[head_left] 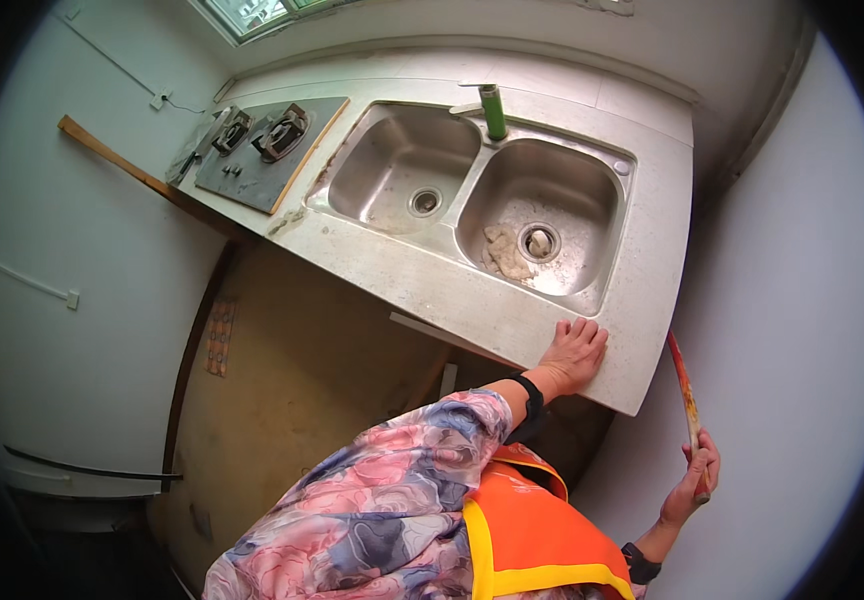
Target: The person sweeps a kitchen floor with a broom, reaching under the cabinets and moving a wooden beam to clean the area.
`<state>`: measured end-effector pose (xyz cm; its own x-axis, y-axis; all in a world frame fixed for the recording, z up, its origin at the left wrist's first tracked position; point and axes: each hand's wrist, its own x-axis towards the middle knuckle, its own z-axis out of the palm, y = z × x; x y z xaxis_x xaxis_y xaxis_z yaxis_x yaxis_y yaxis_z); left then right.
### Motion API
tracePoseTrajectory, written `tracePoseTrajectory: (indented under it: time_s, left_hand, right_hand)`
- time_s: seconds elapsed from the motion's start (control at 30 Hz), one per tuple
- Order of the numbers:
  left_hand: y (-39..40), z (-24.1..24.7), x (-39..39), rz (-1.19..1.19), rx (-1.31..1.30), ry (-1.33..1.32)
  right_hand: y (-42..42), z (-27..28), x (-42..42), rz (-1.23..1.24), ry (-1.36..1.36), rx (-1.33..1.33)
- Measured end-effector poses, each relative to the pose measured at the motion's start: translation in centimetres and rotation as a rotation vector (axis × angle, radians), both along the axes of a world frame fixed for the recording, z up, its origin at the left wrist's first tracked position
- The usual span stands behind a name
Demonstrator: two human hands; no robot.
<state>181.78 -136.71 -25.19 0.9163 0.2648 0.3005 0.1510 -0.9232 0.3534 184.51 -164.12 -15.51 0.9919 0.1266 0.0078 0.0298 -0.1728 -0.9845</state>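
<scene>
My left hand rests on the front edge of a pale stone countertop, near its right corner, holding no tool. At the right, my right hand grips the lower end of a worn red and yellow stick; its far end is hidden beyond the counter's right edge. Behind my left hand is a double-bowl stainless steel sink. A crumpled beige cloth-like piece lies in the right bowl beside the drain, which has something pale in it. A green-bodied faucet stands between the bowls.
A two-burner gas hob is on the counter's left part, beside a knife. A long wooden strip juts out past the counter's left end. White walls stand close at the right and left. The brown floor shows below the counter.
</scene>
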Motion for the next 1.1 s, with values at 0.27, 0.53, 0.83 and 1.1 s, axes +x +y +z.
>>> tracePoseTrajectory:
  time_s: [0.27, 0.53, 0.83, 1.1]
  left_hand:
    - [-0.1, -0.2, 0.1, 0.0, 0.011, -0.007]
    - [-0.2, -0.5, 0.4, -0.017, 0.003, -0.023]
    - [0.2, -0.5, -0.1, 0.012, 0.01, -0.006]
    - [-0.2, -0.1, 0.3, -0.015, -0.025, -0.019]
  right_hand:
    - [0.2, 0.4, 0.3, 0.063, -0.041, 0.019]
    - [-0.4, -0.2, 0.3, 0.05, -0.063, 0.05]
    - [0.1, -0.4, 0.0, 0.024, -0.033, 0.031]
    - [-0.6, -0.9, 0.0, -0.007, -0.03, 0.056]
